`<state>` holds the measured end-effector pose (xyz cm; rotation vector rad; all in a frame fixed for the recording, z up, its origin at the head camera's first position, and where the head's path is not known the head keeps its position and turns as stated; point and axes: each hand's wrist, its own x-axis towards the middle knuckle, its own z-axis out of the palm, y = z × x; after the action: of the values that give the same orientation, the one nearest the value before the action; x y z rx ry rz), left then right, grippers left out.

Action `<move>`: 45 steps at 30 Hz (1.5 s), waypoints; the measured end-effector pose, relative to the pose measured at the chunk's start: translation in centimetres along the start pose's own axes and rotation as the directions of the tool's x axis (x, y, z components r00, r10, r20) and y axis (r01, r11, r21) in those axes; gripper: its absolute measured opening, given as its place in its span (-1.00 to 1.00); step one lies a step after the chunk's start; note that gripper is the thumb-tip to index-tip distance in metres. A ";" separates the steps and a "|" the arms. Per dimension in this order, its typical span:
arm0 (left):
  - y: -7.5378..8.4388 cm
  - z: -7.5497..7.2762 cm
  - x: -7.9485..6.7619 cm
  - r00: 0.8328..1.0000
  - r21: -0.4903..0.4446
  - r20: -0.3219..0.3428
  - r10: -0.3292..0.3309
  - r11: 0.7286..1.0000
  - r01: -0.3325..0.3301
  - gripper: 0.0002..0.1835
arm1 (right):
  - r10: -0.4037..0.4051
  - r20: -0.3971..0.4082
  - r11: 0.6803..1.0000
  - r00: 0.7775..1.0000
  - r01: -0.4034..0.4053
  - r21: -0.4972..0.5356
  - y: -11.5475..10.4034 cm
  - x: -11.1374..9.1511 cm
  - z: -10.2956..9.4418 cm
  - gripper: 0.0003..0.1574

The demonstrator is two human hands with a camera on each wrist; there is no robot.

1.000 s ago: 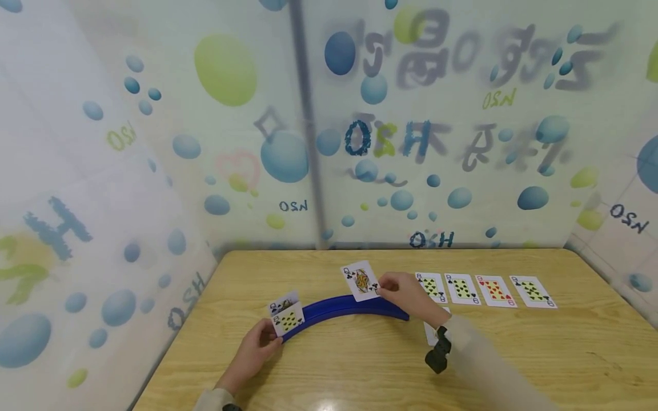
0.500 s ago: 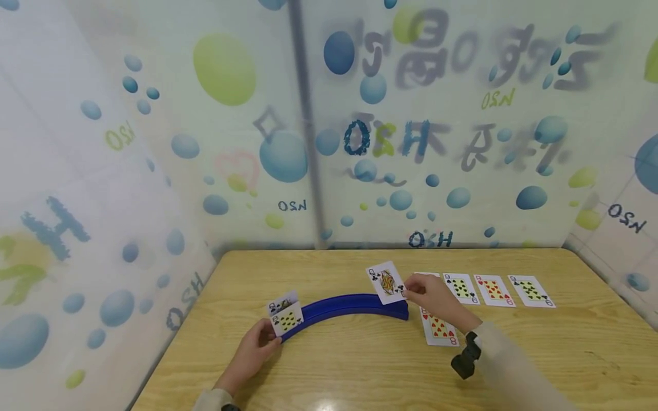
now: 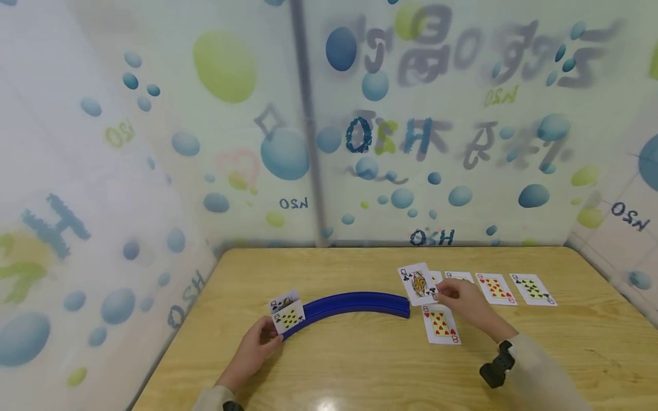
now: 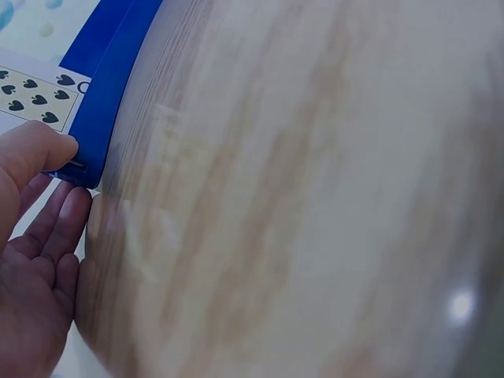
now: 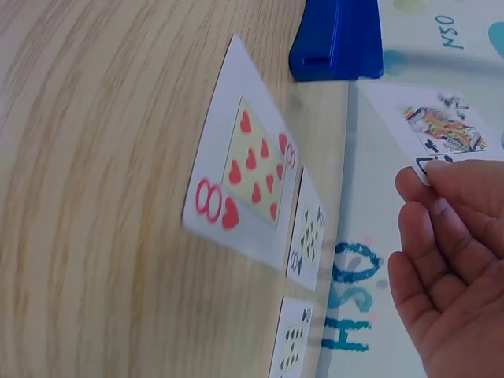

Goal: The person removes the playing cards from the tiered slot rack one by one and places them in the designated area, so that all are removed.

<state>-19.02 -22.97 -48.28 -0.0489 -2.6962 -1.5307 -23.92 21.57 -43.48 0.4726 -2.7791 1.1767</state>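
Note:
My right hand (image 3: 469, 303) pinches a queen of clubs (image 3: 417, 283) by its lower right corner, thumb against fingertips, just beyond the right end of a curved blue card holder (image 3: 354, 301). In the right wrist view that queen (image 5: 441, 127) is held up off the table, its face showing. At the holder's left end, my left hand (image 3: 252, 347) grips the tip, with the thumb on top and fingers beneath in the left wrist view. A spade card (image 3: 289, 319) stands in the slot there, and a face card (image 3: 284, 299) rises behind it, partly covered.
An eight of hearts (image 3: 441, 325) lies face up right of the holder. Behind it runs a row of face-up cards, among them a red heart card (image 3: 496, 289) and a black card (image 3: 533, 290) at the far right. A patterned curtain (image 3: 390, 217) hangs behind the table.
My right hand has carried the queen of clubs rightward, from above the holder to past its right end. The eight of hearts has come into view. My left hand stays on the holder.

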 end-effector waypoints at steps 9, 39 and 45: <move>0.3 0.0 0.2 1.000 -0.010 -0.003 -0.006 1.000 0.006 -0.72 | 0.068 -0.061 0.996 0.996 -0.071 -0.058 1.7 -1.5 -1.4 -0.82; 0.3 -0.2 -0.1 1.000 0.008 0.015 -0.003 1.000 0.003 -0.69 | 0.245 -0.041 0.958 0.969 -0.248 -0.143 5.7 -5.8 -4.4 -0.65; 0.3 -0.1 0.1 1.000 0.008 0.016 -0.009 1.000 0.009 -0.69 | 0.271 -0.009 0.956 0.963 -0.270 -0.119 6.1 -6.2 -4.5 -0.69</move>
<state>-19.05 -22.95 -47.98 -0.0488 -2.7189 -1.5285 -20.12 30.34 -45.72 0.0862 -2.9691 1.0450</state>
